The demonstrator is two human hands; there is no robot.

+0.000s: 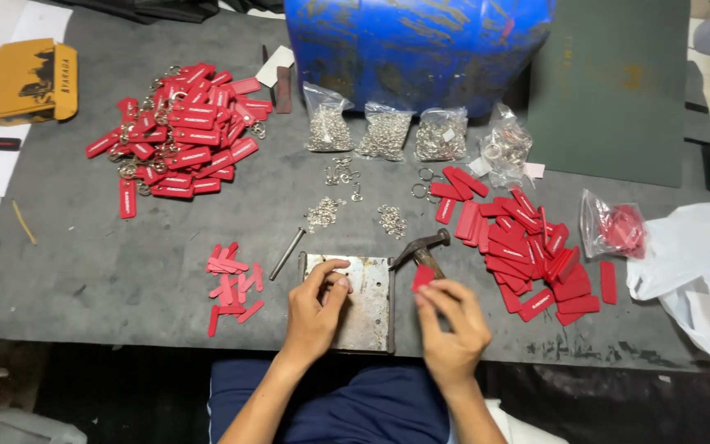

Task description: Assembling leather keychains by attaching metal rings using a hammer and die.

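My left hand (314, 312) rests on a worn metal plate (367, 316) at the table's near edge, fingertips pinched together on something too small to make out. My right hand (452, 325) holds a small red tag (423, 277) by its end, just right of the plate. A hammer (421, 249) lies beside the plate, its head pointing left, right behind my right hand. A metal punch rod (287, 253) lies left of the plate.
A pile of red tags (536, 255) lies at right, a small pile of red strips (233, 284) at left, finished tags with rings (178, 131) far left. Bags of metal rings (384, 131) and loose rings (322, 214) sit mid-table. A blue drum (417, 45) stands behind, a white plastic bag (700, 271) at right.
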